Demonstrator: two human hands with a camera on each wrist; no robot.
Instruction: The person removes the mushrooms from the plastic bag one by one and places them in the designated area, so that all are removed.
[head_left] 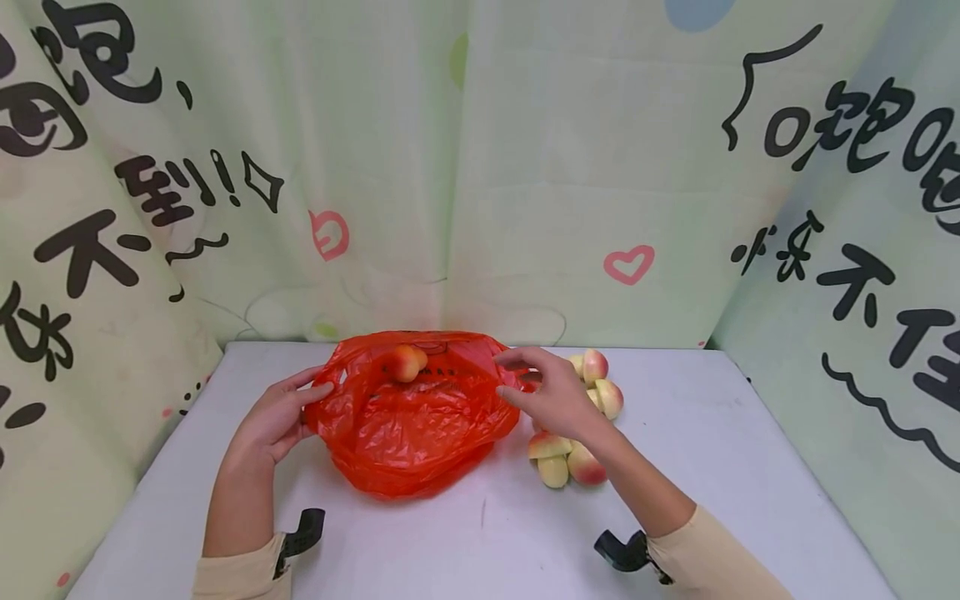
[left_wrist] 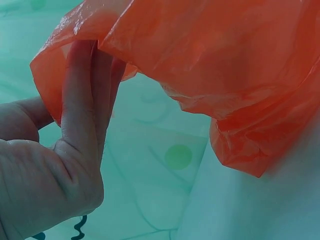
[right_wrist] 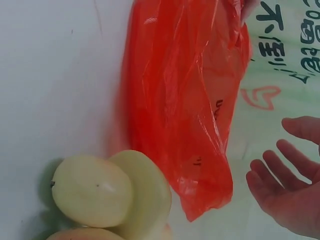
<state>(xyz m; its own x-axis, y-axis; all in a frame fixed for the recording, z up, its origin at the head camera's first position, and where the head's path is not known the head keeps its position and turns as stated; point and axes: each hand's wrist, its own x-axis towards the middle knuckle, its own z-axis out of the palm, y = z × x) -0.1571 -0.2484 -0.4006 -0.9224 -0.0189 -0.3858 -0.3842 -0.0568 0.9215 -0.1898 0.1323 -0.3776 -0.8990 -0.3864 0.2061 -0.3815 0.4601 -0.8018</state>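
A red plastic bag [head_left: 420, 425] stands with its mouth spread wide over the table. My left hand [head_left: 281, 417] grips the bag's left edge, thumb at the rim and fingers behind the film; the left wrist view shows those fingers [left_wrist: 80, 100] up against the plastic. One mushroom-shaped piece [head_left: 406, 363], red and yellow, shows inside the mouth near the back. At the bag's right edge is my right hand [head_left: 558, 392], fingers spread and holding nothing. In the right wrist view this hand [right_wrist: 290, 185] appears apart from the bag [right_wrist: 185, 100].
Several more mushroom-shaped pieces [head_left: 553, 471] lie on the white table [head_left: 675, 433] right of the bag, partly hidden by my right forearm. Two pale ones [right_wrist: 92, 190] sit close to the bag's side. A printed curtain [head_left: 525, 167] hangs behind the table and along both sides.
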